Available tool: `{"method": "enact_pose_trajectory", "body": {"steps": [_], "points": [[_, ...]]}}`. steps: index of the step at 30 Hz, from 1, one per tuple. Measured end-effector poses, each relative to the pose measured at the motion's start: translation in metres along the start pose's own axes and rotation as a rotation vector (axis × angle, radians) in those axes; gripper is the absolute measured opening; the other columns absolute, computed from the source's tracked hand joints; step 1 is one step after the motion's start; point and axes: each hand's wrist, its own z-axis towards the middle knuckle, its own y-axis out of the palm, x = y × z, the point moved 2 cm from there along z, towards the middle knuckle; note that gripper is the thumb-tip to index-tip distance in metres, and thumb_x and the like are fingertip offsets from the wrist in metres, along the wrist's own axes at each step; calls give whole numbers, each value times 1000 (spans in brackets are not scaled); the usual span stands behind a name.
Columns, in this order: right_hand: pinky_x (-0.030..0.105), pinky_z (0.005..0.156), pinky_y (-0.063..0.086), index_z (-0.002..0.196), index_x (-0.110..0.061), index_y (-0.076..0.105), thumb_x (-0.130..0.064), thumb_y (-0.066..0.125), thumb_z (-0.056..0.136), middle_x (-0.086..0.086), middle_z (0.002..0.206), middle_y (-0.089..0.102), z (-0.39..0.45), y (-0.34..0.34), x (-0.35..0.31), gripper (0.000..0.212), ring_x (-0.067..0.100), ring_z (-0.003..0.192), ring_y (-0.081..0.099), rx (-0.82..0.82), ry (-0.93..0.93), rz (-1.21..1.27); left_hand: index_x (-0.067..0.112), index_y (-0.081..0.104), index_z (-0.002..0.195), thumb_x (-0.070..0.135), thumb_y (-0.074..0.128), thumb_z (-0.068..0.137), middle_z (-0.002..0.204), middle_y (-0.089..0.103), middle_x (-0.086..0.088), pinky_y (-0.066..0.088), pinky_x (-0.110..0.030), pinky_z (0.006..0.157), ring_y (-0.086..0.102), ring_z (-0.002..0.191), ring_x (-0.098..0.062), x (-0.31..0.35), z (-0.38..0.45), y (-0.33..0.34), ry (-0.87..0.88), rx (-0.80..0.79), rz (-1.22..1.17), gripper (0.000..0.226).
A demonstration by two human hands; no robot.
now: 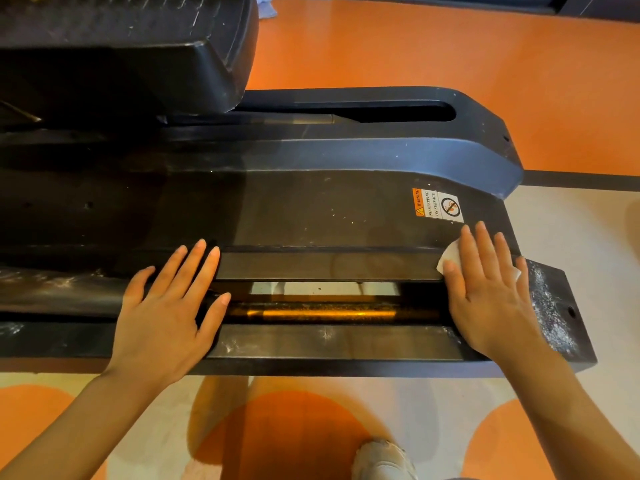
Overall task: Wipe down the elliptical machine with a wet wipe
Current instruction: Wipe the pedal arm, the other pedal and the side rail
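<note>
Both hands lie flat, fingers spread, on the elliptical machine (311, 209): right hand (491, 289) presses the wet wipe (450, 254) just below the warning sticker (437, 205), left hand (166, 306) far left of it.

Black elliptical machine (311, 209), white wet wipe (449, 257), orange-and-white warning label (437, 205), orange floor (415, 46) with cream patches

The right hand (491, 292) hides most of the wet wipe (449, 258).
</note>
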Motion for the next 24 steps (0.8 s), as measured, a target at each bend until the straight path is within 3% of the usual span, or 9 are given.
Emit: {"method": "enact_pose_trajectory", "body": {"steps": [4,11,14,18,21,24], "points": [[54,119,0,158,-16,9,-53,-5,92,7,165,1,-1,-1,-8,77,31,151,-5,21,10,7,16,37,151,51,25,99,155,37,-7,31,-51,109,35,144,-27,1,1,-3,4,-5,-12,64],[58,116,9,156,-17,23,-49,17,100,9,163,18,-10,11,-47,65,38,149,14,-15,-289,-49,15,37,151,50,24,99,155,39,-9,33,-52,107,35,144,-28,2,0,-5,1,-26,-14,64],[54,116,10,155,-18,25,-48,13,102,7,162,23,-9,10,-47,62,36,148,20,-28,-317,-45,15,38,150,50,24,99,154,40,-9,34,-52,106,36,143,-29,2,0,-8,4,-46,-18,65],[55,117,12,156,-16,23,-48,10,101,8,163,20,1,5,-24,65,33,149,17,3,-220,-87,15,38,151,51,23,99,155,39,-9,36,-51,105,36,143,-28,1,2,-9,12,-77,-16,65],[49,120,-1,158,-16,6,-55,-3,94,6,165,2,9,0,-4,75,30,152,-2,-36,-90,-74,16,37,151,51,23,99,155,39,-8,36,-51,106,34,144,-28,0,2,-9,3,-94,-11,65],[47,120,-5,157,-11,1,-52,-3,93,9,165,-6,6,-3,-7,76,32,151,-9,-37,22,-10,16,37,151,51,23,99,155,39,-8,36,-52,106,35,144,-28,1,2,-10,-5,-116,-5,65]]}}
